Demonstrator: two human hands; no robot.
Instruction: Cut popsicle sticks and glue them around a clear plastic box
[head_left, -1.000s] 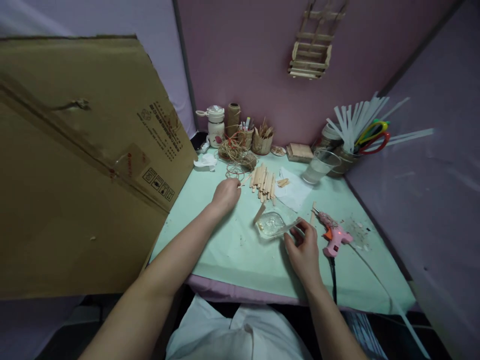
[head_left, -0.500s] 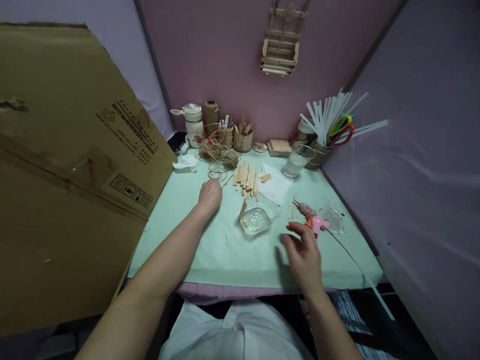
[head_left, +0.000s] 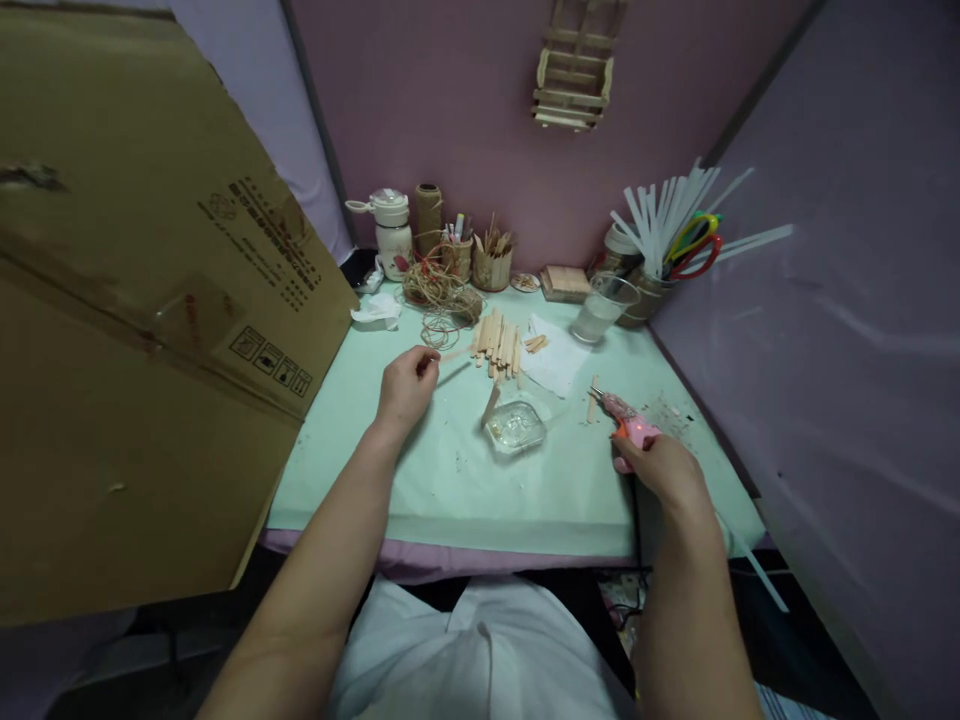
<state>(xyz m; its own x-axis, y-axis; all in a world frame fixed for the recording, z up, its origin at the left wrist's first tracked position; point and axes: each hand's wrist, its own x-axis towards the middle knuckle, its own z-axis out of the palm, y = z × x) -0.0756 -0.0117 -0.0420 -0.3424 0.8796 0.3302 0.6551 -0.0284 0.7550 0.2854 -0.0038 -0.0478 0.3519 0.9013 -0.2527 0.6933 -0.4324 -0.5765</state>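
Left of the plastic dish, the left hand pinches a stick between its fingers; right of it, the right hand clamps its fingers on the glue gun. Keeping the nozzle off skin seems wise.

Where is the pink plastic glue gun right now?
In the head view, the pink plastic glue gun is right of centre on the green-covered table, at the right hand, near a thin wooden stick.

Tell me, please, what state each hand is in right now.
Left hand: closed, fingertips pinching a thin wooden stick.
Right hand: closed on the pink glue gun; how firmly cannot be told.
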